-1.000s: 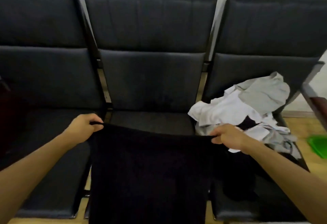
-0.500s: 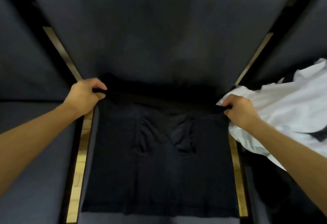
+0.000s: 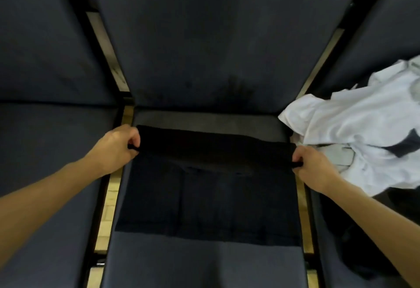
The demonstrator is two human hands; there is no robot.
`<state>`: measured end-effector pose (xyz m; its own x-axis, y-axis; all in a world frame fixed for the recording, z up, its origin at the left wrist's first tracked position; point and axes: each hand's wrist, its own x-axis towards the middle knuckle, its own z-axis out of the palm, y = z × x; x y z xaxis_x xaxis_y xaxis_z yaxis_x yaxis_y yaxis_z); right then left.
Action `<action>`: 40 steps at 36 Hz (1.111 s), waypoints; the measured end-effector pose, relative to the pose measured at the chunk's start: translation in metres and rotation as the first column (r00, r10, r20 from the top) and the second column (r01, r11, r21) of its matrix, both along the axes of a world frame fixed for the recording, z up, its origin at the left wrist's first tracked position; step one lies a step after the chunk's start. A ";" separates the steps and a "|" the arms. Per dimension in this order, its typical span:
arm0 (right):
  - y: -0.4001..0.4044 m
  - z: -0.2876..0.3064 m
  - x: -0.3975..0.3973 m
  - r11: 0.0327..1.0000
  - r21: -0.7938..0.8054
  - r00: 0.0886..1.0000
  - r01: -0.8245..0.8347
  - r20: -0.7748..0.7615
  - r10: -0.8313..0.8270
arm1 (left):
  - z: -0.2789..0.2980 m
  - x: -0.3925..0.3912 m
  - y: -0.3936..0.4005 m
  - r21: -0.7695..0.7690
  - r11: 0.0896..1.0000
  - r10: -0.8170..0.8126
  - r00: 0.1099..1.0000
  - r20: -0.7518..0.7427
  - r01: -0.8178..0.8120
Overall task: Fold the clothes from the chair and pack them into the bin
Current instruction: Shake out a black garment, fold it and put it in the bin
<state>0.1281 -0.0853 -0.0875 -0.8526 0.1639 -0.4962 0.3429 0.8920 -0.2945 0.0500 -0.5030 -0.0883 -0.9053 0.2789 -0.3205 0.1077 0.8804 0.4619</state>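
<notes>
A black garment (image 3: 204, 199) lies spread flat on the middle seat (image 3: 204, 262) of a row of dark chairs. My left hand (image 3: 114, 149) grips its far left corner. My right hand (image 3: 312, 167) pinches the far right corner. The far edge of the cloth is stretched taut between the two hands, slightly raised off the seat. A heap of white and grey clothes (image 3: 354, 135) lies on the seat to the right, close beside my right hand. No bin is in view.
The left seat (image 3: 45, 142) is bare. Dark backrests (image 3: 216, 37) rise behind the seats. Narrow gaps between the seats show a wooden floor (image 3: 106, 215). A dark item (image 3: 363, 249) lies low on the right seat.
The view has dropped from the whole chair row to looking down on the middle seat. The garment went from hanging between my hands to lying on the seat, both hands still holding its corners.
</notes>
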 end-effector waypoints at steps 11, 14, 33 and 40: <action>-0.008 -0.013 0.104 0.997 -0.034 0.997 -0.074 0.024 0.075 | -0.010 0.106 -0.011 -0.078 0.996 -0.048 0.998 0.040 0.051; -0.009 -0.023 0.126 0.996 -0.065 0.998 -0.054 0.022 0.056 | -0.021 0.127 -0.011 -0.108 0.990 -0.082 0.994 0.078 0.091; -0.033 -0.039 0.157 0.867 0.211 0.878 -0.452 0.279 0.390 | -0.044 0.153 0.033 -0.718 0.558 -0.139 0.900 0.413 0.415; -0.084 -0.044 0.084 0.914 0.108 0.919 -0.390 -0.017 0.394 | -0.055 0.160 0.096 -0.460 0.874 -0.126 0.987 0.098 0.157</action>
<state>0.2123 -0.1692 -0.1315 -0.8764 -0.1401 -0.4607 -0.0499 0.9780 -0.2023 0.2099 -0.4075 -0.1433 -0.8411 0.2072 -0.4996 0.2320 0.9726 0.0129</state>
